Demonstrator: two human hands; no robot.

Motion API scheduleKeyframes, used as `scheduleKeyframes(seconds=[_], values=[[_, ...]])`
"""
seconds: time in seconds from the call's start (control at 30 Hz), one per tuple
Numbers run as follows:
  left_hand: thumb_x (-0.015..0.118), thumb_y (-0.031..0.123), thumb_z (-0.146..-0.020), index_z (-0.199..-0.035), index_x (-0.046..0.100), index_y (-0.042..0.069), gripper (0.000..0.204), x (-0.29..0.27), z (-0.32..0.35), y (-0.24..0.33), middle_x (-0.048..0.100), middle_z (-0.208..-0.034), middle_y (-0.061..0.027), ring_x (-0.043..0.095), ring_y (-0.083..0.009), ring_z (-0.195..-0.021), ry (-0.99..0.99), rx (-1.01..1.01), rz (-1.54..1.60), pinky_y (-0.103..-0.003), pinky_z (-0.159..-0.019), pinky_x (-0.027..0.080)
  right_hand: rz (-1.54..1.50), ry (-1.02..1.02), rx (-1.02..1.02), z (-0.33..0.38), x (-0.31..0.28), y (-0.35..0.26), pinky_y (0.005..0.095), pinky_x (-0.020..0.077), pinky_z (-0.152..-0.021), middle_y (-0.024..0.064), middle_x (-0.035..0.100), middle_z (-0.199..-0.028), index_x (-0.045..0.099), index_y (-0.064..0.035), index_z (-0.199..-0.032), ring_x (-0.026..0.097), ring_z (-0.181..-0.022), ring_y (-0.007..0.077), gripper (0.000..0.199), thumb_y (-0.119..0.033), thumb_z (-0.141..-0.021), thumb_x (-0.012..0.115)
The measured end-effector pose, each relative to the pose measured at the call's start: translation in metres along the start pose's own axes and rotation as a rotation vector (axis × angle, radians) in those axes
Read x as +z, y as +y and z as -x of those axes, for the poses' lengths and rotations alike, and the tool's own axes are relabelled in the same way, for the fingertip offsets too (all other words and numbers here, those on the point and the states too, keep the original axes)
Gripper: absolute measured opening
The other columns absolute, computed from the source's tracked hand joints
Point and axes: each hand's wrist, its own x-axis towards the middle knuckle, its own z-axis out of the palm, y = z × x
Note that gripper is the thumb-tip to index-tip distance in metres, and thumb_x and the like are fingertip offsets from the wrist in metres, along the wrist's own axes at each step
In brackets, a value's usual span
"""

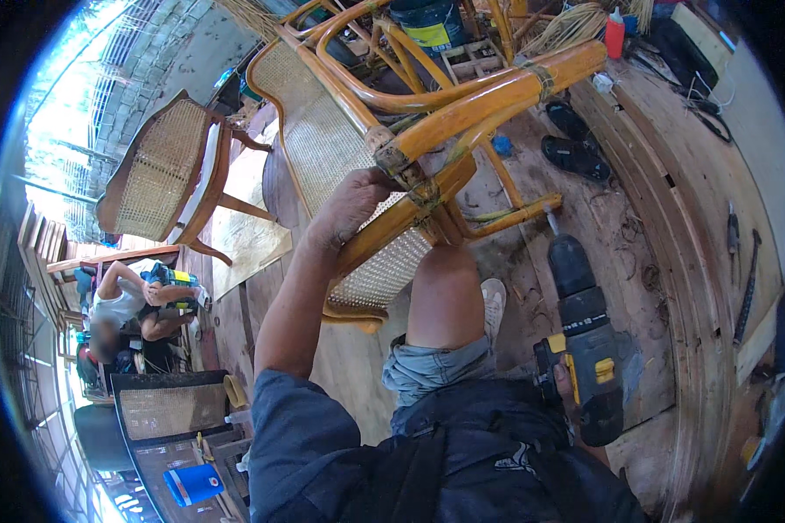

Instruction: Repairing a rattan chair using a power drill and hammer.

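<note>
The left hand (355,202) is clamped on the rattan chair (384,131), tipped above a plank floor (645,261). The right hand (567,383) grips a cordless drill (584,340), with sandals (576,144) beyond it.

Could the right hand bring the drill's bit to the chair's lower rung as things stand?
Probably yes: the right hand holds the drill, its bit just below the rung, nothing between them.

One head-worn fisheye view, steeply downward and close over the hands, edges bent.
</note>
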Motion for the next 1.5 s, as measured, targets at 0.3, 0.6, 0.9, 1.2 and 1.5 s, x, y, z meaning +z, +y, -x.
scheduleKeyframes(seconds=[0.3, 0.6, 0.9, 1.2, 1.5], values=[[0.059, 0.038, -0.08, -0.108, 0.053, -0.001, 0.049, 0.033, 0.052, 0.018, 0.063, -0.095, -0.0157, 0.059, -0.0259, -0.094, 0.245, 0.048, -0.401, -0.036, -0.08, 0.045, 0.021, -0.048, -0.029, -0.009, 0.025, -0.015, 0.0333, 0.0488, -0.068, 0.0035, 0.06, -0.074, 0.059, -0.0098, -0.084, 0.06, -0.072, 0.0203, 0.019, -0.026, -0.075, 0.063], [0.056, 0.06, -0.074, -0.076, 0.064, 0.005, 0.056, 0.058, 0.035, 0.023, 0.061, -0.061, -0.0117, 0.062, -0.0284, -0.059, 0.476, -0.217, -0.926, -0.039, -0.055, 0.047, 0.645, 0.109, -0.434, -0.007, 0.048, 0.033, 0.0351, 0.0498, -0.063, 0.0006, 0.06, -0.075, 0.059, -0.0116, -0.084, 0.061, -0.069, 0.0199, 0.026, -0.029, -0.068, 0.07], [0.053, 0.046, -0.084, -0.108, 0.051, 0.0, 0.052, 0.137, 0.097, -0.007, 0.055, -0.102, -0.0116, 0.052, -0.0241, -0.098, 0.261, 0.317, 0.3, -0.033, -0.083, 0.041, 0.001, -0.127, 0.074, -0.025, 0.041, -0.007, 0.0331, 0.0492, -0.057, 0.0013, 0.062, -0.072, 0.06, -0.0106, -0.083, 0.061, -0.064, 0.0166, 0.025, -0.027, -0.068, 0.072], [0.06, 0.058, -0.076, -0.116, 0.049, 0.0, 0.071, 0.166, 0.097, -0.032, 0.054, -0.109, -0.0057, 0.049, -0.0149, -0.102, -0.193, 0.106, 0.981, -0.029, -0.088, 0.039, -0.073, -0.075, 0.056, -0.029, 0.044, 0.001, 0.029, 0.0464, -0.05, -0.0007, 0.06, -0.064, 0.06, -0.0102, -0.076, 0.059, -0.057, 0.0147, 0.025, -0.026, -0.065, 0.075], [0.063, 0.057, -0.074, -0.116, 0.048, 0.001, 0.072, 0.162, 0.095, -0.025, 0.054, -0.106, -0.005, 0.05, -0.0137, -0.099, -0.178, 0.051, 1.019, -0.028, -0.084, 0.041, -0.175, -0.077, 0.012, -0.025, 0.047, 0.001, 0.0252, 0.0465, -0.048, -0.0025, 0.058, -0.066, 0.057, -0.01, -0.083, 0.058, -0.057, 0.0104, 0.027, -0.026, -0.069, 0.074]])
